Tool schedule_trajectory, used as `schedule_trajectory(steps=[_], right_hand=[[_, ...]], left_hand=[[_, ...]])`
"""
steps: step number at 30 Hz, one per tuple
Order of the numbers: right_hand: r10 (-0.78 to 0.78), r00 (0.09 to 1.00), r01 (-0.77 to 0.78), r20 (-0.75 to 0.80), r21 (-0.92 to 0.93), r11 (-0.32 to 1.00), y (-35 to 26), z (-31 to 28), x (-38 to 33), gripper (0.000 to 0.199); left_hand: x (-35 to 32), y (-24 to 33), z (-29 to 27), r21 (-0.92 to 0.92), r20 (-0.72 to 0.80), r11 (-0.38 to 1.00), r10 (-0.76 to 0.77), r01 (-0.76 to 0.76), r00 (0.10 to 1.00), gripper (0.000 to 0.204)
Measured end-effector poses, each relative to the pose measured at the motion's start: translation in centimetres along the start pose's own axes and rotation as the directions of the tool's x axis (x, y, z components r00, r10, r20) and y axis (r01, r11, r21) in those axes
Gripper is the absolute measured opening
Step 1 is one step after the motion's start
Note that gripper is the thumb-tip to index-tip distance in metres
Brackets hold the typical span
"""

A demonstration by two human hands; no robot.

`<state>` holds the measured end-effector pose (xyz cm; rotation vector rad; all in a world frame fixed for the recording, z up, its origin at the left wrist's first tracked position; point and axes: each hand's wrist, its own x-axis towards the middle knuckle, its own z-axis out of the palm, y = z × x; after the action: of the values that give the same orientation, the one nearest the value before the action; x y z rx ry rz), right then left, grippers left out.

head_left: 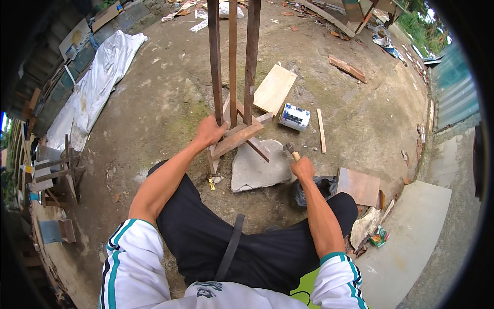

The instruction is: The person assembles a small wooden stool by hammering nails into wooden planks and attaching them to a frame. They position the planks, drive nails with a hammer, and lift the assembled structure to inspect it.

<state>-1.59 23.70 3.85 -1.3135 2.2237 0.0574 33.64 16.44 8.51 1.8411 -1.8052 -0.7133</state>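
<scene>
A wooden frame (237,140) of crossed pieces, with three long dark legs (233,62) rising from it, stands in front of me. My left hand (210,131) is closed around the frame's left side, by the foot of the left leg. My right hand (303,168) grips a hammer (293,151) by its wooden handle, the metal head pointing up and away, apart from the frame. Between the hands lies a flat grey stone slab (260,167), partly under the frame. The fingers' far sides are hidden.
Beyond the frame lie a pale board (275,88), a tipped can (294,117) and a thin stick (321,131). A black plastic bag (314,190) and a brown board (359,186) are by my right knee. White sheeting (100,85) lies at left; a grey panel (406,237) at right.
</scene>
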Motion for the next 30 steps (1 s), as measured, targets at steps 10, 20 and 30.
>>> schedule_trajectory(steps=[10, 20, 30], right_hand=[[0.175, 0.982, -0.164, 0.070, -0.147, 0.976, 6.8, 3.8, 2.6, 0.037], [-0.402, 0.825, 0.554, -0.397, 0.710, 0.435, -8.4, -2.4, 0.5, 0.079], [-0.529, 0.709, 0.551, -0.466, 0.834, 0.005, -12.7, -10.2, 2.3, 0.074]], left_hand=[[-1.7, -1.1, 4.3, 0.037, 0.001, 0.993, 0.111, -0.111, 0.994, 0.037], [-2.2, -1.8, 4.5, 0.107, 0.033, 0.963, 0.247, -0.249, 0.969, 0.035], [-1.0, -0.8, 3.9, 0.100, 0.204, 0.946, 0.283, -0.308, 0.937, 0.045]])
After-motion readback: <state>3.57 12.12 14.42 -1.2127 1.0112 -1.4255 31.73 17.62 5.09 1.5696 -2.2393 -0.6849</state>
